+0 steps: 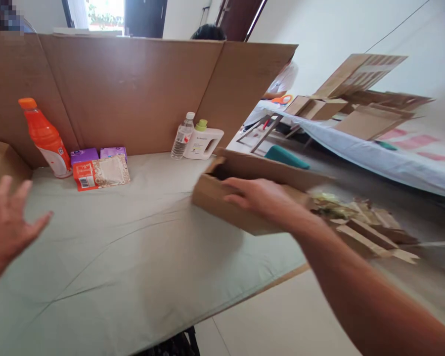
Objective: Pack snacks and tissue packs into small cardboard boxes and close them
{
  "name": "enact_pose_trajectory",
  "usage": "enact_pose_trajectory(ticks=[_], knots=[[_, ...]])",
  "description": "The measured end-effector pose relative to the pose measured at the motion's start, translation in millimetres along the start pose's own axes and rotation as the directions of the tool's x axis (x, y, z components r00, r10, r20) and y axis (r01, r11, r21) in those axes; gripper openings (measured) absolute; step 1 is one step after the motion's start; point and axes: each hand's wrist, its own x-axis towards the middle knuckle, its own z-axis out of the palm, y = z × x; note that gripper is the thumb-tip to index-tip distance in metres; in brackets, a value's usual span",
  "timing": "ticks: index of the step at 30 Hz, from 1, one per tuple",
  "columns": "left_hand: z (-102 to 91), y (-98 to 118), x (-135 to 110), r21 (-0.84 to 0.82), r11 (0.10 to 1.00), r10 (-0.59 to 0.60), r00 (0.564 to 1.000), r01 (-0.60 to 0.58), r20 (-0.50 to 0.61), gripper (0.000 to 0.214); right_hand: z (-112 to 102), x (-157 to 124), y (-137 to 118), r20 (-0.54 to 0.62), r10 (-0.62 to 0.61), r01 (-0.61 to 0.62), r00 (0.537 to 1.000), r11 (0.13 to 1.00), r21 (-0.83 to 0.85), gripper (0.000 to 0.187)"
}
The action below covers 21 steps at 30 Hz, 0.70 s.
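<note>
My right hand (pixel 261 198) grips the near wall of an open cardboard box (pixel 222 205) at the right side of the table, partly smeared by motion. The box stands tilted across the view and its inside is mostly hidden. At the left edge my left hand (pixel 9 225) is raised with fingers spread, holding nothing. Just behind it is another brown cardboard box (pixel 3 165), cut off by the frame. An orange drink bottle (pixel 46 138), purple packs (pixel 84 156) and a red-and-beige packet (pixel 102 172) are grouped to its right.
A clear water bottle (pixel 182 137) and a white jug with a green cap (pixel 203 142) stand by the cardboard partition (pixel 133 94). Cardboard scraps (pixel 371 232) lie on the floor at right. Behind them, another table (pixel 356 148) carries opened boxes; a person's arm (pixel 276 95) shows beyond the partition.
</note>
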Motion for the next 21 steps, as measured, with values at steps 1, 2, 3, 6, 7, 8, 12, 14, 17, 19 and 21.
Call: enact_pose_trajectory(ticks=[1,2,3,6,7,8,12,14,17,19,21], knots=[[3.5,29.3,-5.9,-0.053,0.998,0.048,0.998,-0.045,0.05,0.089,0.3,7.3,-33.1,0.041,-0.073,0.072,0.997,0.997,0.017,0.03],[5.1,58.2,-12.3,-0.126,0.989,0.077,0.996,-0.071,0.043,0.091,-1.1,13.8,-68.1,0.074,-0.147,0.144,0.986,0.989,0.041,0.027],[5.0,85.0,-18.7,-0.207,0.974,0.108,0.993,-0.096,0.047,0.094,-4.2,18.6,-103.3,0.109,-0.239,0.232,0.965,0.97,0.074,0.025],[-1.6,141.2,-33.6,-0.424,0.897,0.119,0.992,-0.124,-0.038,0.093,-21.1,20.6,-192.0,0.213,-0.521,0.497,0.827,0.853,0.158,0.019],[-4.3,150.6,-36.6,-0.478,0.871,0.099,0.993,-0.114,-0.057,0.091,-27.4,18.2,-210.5,0.22,-0.587,0.56,0.779,0.809,0.177,0.019],[-6.8,155.7,-38.7,-0.516,0.851,0.071,0.996,-0.093,-0.062,0.088,-32.9,15.4,-221.8,0.216,-0.635,0.605,0.742,0.772,0.192,0.018],[-15.5,151.5,-39.9,-0.51,0.857,0.042,0.996,-0.078,-0.081,0.059,-39.6,8.2,-207.4,0.175,-0.682,0.645,0.71,0.729,0.228,0.021],[-19.8,145.9,-38.7,-0.474,0.869,0.103,0.989,-0.14,-0.103,0.039,-35.9,4.0,-183.4,0.172,-0.652,0.612,0.738,0.755,0.234,0.027],[-25.7,140.5,-38.3,-0.443,0.873,0.159,0.978,-0.202,-0.134,0.029,-32.9,-7.8,-157.5,0.202,-0.619,0.578,0.759,0.784,0.227,0.025],[-28.7,138.0,-38.9,-0.433,0.877,0.17,0.977,-0.208,-0.126,0.029,-35.9,-13.9,-153.7,0.184,-0.638,0.595,0.748,0.767,0.241,0.03],[-31.1,135.3,-39.1,-0.442,0.87,0.19,0.976,-0.217,-0.104,0.029,-40.9,-11.1,-159.7,0.129,-0.702,0.643,0.7,0.699,0.313,0.052]])
